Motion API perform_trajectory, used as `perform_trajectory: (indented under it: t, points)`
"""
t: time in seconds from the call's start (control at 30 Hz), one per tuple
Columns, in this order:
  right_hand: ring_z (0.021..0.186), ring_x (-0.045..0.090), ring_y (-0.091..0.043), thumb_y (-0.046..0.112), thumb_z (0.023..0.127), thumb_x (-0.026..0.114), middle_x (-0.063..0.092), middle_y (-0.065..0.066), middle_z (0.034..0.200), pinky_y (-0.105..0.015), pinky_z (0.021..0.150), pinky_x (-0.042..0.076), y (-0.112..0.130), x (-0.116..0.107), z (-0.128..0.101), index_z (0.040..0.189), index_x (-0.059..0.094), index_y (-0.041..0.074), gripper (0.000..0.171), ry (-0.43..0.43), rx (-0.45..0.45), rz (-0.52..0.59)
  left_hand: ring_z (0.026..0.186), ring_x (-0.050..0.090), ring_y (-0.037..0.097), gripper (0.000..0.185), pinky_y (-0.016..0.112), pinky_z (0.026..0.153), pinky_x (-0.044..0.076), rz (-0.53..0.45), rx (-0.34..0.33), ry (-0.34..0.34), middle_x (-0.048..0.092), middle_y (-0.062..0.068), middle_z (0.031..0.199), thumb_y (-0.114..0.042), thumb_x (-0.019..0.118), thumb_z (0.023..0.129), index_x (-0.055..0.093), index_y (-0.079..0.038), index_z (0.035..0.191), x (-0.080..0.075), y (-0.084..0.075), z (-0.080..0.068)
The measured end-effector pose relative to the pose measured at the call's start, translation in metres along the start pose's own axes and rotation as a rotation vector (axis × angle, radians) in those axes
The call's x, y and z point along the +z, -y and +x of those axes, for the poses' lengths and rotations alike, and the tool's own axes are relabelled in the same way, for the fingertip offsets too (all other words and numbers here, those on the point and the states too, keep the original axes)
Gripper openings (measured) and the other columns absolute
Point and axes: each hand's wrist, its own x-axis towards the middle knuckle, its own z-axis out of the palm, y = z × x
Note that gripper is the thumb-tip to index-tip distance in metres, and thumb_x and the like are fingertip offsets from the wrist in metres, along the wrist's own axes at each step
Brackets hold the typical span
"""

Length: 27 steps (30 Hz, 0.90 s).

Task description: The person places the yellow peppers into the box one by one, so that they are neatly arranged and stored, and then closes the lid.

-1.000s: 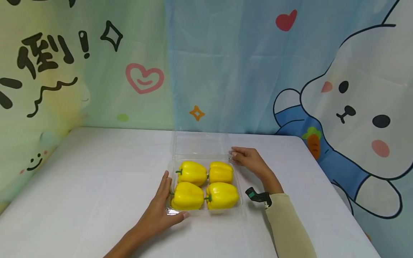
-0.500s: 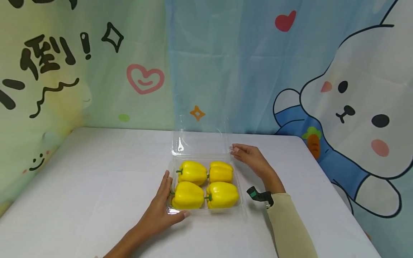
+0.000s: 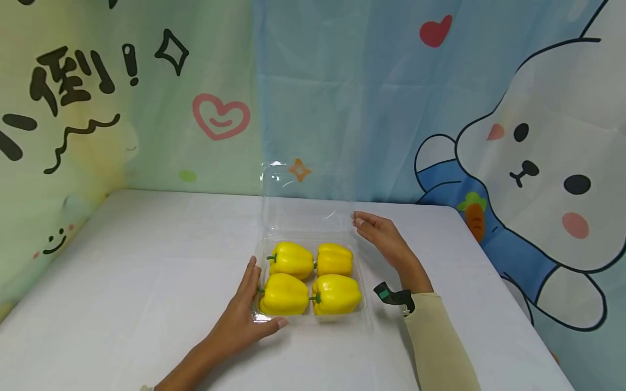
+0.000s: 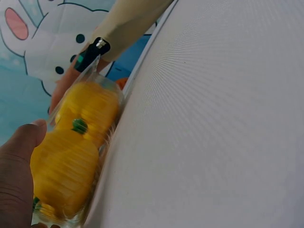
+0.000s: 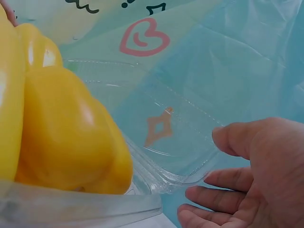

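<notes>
Several yellow bell peppers (image 3: 334, 295) with green stems lie in a clear plastic clamshell box (image 3: 318, 320) on the table. Its hinged lid (image 3: 308, 214) stands raised at the far side, tilted back. My left hand (image 3: 239, 315) rests against the box's near left corner, fingers along the left side and thumb across the front. Over in the left wrist view, the left thumb (image 4: 21, 147) lies beside the peppers. My right hand (image 3: 383, 239) is at the lid's right edge. The right wrist view shows its thumb (image 5: 237, 137) at the lid's edge, with loosely bent fingers below.
A white-covered table (image 3: 146, 282) surrounds the box. Behind it hangs a printed cloth (image 3: 313, 98) with hearts, stars and a cartoon rabbit. A black strap (image 3: 393, 297) sits at the right wrist, next to the beige sleeve (image 3: 440, 342).
The lid has swung up from lying back to a steeper tilt, its far edge rising against the cloth. My right hand has moved slightly up with it. The left hand stays at the corner.
</notes>
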Motion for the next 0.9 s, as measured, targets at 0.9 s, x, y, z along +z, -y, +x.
perform_trajectory:
  t: [0.9]
  points:
    - [0.143, 0.024, -0.031, 0.028, 0.107, 0.035, 0.023, -0.020, 0.156, -0.042, 0.115, 0.020, 0.036, 0.002, -0.011, 0.156, 0.012, 0.007, 0.058, 0.027, -0.112, 0.322, 0.146, 0.009, 0.025, 0.118, 0.050, 0.112, 0.020, 0.002, -0.003, 0.001, -0.005, 0.002, 0.163, -0.042, 0.084, 0.074, 0.007, -0.005, 0.156, 0.000, -0.001, 0.000]
